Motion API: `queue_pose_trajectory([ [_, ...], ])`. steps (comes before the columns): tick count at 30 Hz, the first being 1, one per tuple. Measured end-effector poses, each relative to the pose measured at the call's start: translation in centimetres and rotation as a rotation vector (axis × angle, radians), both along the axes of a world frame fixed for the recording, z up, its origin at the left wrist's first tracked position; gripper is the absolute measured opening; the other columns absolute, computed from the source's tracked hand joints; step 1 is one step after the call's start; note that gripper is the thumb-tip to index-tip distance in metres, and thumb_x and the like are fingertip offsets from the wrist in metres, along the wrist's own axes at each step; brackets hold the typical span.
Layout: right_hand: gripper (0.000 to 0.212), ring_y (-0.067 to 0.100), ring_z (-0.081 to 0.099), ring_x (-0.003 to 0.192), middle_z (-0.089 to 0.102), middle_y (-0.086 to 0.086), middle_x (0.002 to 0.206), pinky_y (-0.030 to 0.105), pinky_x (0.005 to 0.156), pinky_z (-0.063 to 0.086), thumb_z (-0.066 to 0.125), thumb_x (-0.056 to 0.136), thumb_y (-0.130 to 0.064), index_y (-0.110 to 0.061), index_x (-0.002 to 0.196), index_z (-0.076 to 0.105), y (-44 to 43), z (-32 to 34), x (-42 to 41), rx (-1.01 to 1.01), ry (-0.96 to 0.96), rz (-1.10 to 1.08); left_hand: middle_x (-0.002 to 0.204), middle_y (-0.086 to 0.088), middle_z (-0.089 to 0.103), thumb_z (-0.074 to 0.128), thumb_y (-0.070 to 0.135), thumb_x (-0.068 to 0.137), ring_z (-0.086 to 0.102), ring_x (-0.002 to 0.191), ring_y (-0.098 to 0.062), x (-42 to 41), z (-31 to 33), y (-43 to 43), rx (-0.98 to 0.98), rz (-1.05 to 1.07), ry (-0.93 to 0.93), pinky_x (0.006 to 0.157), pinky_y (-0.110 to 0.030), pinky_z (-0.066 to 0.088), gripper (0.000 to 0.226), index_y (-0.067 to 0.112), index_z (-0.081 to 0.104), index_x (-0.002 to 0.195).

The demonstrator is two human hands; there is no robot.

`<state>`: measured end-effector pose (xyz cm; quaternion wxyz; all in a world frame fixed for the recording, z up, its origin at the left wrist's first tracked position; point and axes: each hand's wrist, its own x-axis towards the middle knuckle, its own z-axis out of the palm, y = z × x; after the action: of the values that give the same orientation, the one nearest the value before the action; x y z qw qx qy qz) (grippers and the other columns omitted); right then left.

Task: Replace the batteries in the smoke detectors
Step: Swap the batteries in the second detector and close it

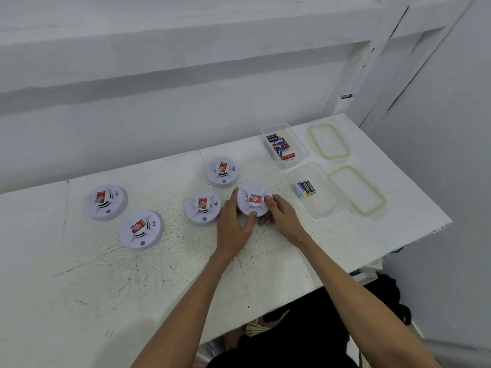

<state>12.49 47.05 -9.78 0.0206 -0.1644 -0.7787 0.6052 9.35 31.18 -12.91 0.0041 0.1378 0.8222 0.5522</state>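
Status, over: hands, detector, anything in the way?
Left hand and right hand both grip one detector, sticker up. Four other detectors lie left of it, untouched. Open battery boxes to its right; nothing in the way.

No print on the smoke detectors or batteries is legible

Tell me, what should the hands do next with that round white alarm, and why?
Probably turn it over. The left hand and right hand grip the smoke detector, which faces label-up with no battery slot showing; batteries wait in the clear box beside it.
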Motion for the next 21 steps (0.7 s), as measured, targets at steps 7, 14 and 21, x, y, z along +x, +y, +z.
queue_pose_trajectory([
  [7, 0.038, 0.025, 0.072, 0.067, 0.073, 0.011, 0.073, 0.032, 0.067, 0.056, 0.045, 0.104, -0.044, -0.011, 0.096, 0.061, 0.07, -0.22, 0.04, 0.006, 0.0, 0.002, 0.142, 0.013, 0.051, 0.069, 0.032, 0.09, 0.047, 0.129, 0.005, 0.05, 0.1, -0.06, 0.019, -0.012, 0.001, 0.106, -0.013, 0.04, 0.072, 0.014, 0.039, 0.153],
  [14, 0.036, 0.026, 0.071, 0.066, 0.073, 0.012, 0.073, 0.027, 0.064, 0.054, 0.044, 0.104, -0.042, -0.012, 0.096, 0.063, -0.06, 0.0, 0.02, -0.001, -0.001, -0.007, 0.146, 0.005, 0.056, 0.048, 0.04, 0.102, 0.05, 0.133, -0.003, -0.13, 0.83, -0.01, 0.093, 0.018, -0.071, 0.111, -0.035, 0.047, 0.053, 0.017, 0.046, 0.15],
  [21, 0.036, 0.026, 0.071, 0.066, 0.072, 0.011, 0.071, 0.03, 0.065, 0.053, 0.045, 0.104, -0.043, -0.012, 0.095, 0.062, -0.04, -0.27, 0.0, 0.003, 0.001, -0.011, 0.143, 0.002, 0.057, 0.076, 0.025, 0.089, 0.054, 0.13, -0.009, -0.21, 0.17, -0.09, 0.03, 0.008, -0.016, 0.106, -0.028, 0.049, 0.07, 0.014, 0.043, 0.15],
])
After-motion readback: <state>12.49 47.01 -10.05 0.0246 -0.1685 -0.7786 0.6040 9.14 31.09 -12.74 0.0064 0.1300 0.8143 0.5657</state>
